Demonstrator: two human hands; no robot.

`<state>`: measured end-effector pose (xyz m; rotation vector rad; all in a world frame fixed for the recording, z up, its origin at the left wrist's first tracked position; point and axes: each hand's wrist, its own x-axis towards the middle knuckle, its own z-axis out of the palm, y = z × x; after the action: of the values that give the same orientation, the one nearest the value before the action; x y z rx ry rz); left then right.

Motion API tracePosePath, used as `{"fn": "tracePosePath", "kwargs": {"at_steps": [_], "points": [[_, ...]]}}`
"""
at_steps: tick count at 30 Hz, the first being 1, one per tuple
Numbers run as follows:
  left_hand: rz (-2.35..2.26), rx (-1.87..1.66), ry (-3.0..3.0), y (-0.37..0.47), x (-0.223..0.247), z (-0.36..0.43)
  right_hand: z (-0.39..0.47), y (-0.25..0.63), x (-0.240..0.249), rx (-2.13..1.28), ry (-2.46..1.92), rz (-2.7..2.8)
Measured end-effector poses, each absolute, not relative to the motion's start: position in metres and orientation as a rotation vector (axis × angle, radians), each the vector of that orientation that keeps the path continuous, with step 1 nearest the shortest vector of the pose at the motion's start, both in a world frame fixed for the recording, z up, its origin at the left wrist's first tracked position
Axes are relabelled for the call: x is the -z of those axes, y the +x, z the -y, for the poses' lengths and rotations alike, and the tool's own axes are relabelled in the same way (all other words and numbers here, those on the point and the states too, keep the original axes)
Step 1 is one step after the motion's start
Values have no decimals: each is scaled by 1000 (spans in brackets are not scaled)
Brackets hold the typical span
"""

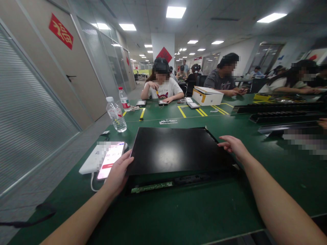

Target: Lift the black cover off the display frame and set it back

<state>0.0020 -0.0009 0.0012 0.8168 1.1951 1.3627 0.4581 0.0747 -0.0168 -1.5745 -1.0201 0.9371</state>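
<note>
A black flat screen panel (163, 149) lies tilted over a dark frame (196, 178), its near edge raised off it. Along the frame's near side a green circuit board strip (152, 187) shows. My left hand (119, 168) grips the panel's left edge, thumb on top and the other fingers hidden below. At the right edge, my right hand (233, 146) has its fingers closed against the panel's side, index finger stretched out. The frame's far right corner sticks out past the panel.
A phone (111, 161) rests on a white box (89, 160) at left, near two water bottles (116, 115). Small scraps (168, 121) lie beyond the panel. Long black strips (281, 117) lie at right. Across the green table (204, 211) a person (162, 85) works; a white carton (208, 96) stands nearby.
</note>
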Motion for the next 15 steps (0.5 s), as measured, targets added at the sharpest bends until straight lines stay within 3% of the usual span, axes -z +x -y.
{"fn": "tracePosePath", "kwargs": {"at_steps": [15], "points": [[-1192,-1313,812,3,-1,0,-75,460,19,-882,-1594,1035]]}}
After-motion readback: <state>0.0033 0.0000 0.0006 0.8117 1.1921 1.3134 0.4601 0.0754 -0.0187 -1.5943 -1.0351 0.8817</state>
